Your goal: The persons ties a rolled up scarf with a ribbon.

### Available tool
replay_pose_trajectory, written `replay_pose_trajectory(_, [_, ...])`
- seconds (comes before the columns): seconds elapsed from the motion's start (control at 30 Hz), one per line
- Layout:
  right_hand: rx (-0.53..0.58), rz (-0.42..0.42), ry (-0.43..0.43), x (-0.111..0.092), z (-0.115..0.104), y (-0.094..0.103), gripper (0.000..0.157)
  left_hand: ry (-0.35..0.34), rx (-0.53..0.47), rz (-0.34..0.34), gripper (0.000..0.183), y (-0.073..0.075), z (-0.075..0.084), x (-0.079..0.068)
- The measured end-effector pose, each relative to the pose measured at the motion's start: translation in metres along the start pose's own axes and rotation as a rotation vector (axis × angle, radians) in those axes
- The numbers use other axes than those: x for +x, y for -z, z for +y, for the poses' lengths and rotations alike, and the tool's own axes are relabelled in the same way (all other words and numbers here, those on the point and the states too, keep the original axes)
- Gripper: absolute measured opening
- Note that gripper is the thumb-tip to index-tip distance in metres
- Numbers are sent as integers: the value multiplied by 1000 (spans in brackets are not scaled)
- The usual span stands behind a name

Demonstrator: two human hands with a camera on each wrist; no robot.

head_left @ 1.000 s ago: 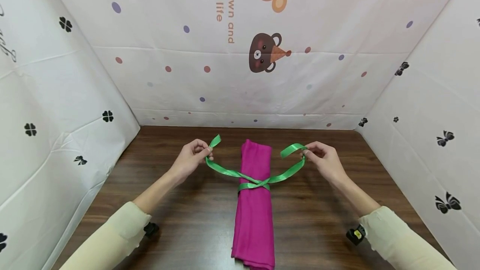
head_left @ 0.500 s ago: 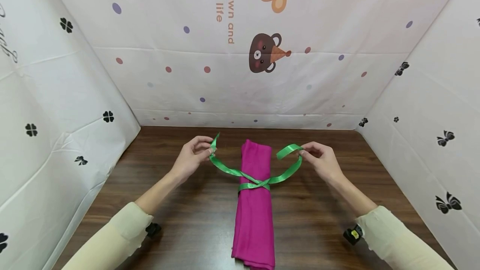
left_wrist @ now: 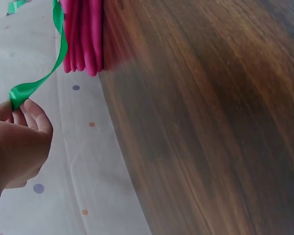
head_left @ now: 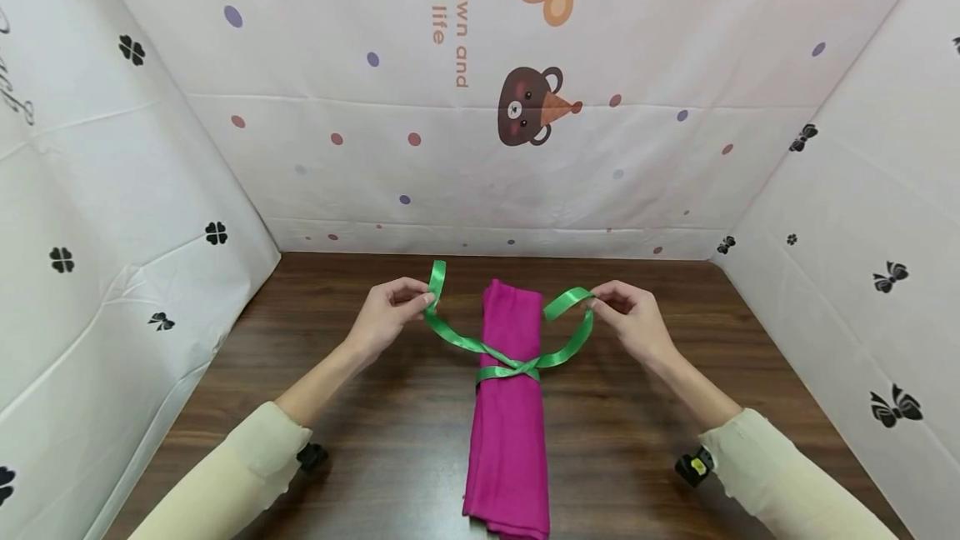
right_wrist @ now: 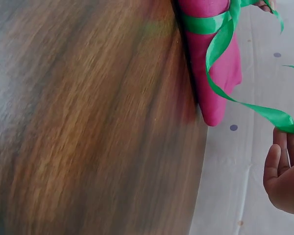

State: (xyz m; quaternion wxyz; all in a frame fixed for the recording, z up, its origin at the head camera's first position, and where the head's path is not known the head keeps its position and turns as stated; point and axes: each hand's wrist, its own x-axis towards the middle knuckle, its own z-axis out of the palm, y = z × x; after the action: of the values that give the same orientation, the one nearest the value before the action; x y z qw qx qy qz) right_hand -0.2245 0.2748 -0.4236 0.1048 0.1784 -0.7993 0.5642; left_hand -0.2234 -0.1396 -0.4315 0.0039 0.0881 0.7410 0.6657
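Observation:
A folded magenta cloth (head_left: 508,448) lies lengthwise on the table in the head view. Around its upper part runs a green ribbon (head_left: 567,350), its two ends crossed on top of the cloth. My left hand (head_left: 385,315) pinches one end between thumb and fingers, and a short tail stands up past the fingertips. On the other side my right hand (head_left: 633,323) pinches the second end, whose tail curls back toward the cloth. Both ends are raised off to the sides. The left wrist view shows the ribbon (left_wrist: 24,92) twisting up from the left fingertips toward the layered cloth (left_wrist: 83,39).
The dark wooden table (head_left: 360,457) reaches back to a white printed sheet (head_left: 480,182) hanging behind it. More white sheets with black clover and bow prints (head_left: 892,405) close off the left and right sides. A small black device (head_left: 694,467) sits at the right sleeve.
Both hands have come inward toward the cloth, the right one farther. The ribbon loops on either side are narrower, and the left tail now stands more upright. The cloth has not moved.

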Motion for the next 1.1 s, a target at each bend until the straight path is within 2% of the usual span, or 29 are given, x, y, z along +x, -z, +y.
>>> replay_pose_trajectory(0.27, [0, 4, 33, 3, -1, -9, 9, 1, -1, -8, 26, -4, -1, 0])
replay_pose_trajectory(0.97, [9, -35, 49, 9, -9, -26, 10, 12, 39, -40, 26, -24, 11, 6])
replay_pose_trajectory(1.1, [17, -43, 49, 11, -12, -29, 10, -8, 57, -40, 24, -28, 12, 9])
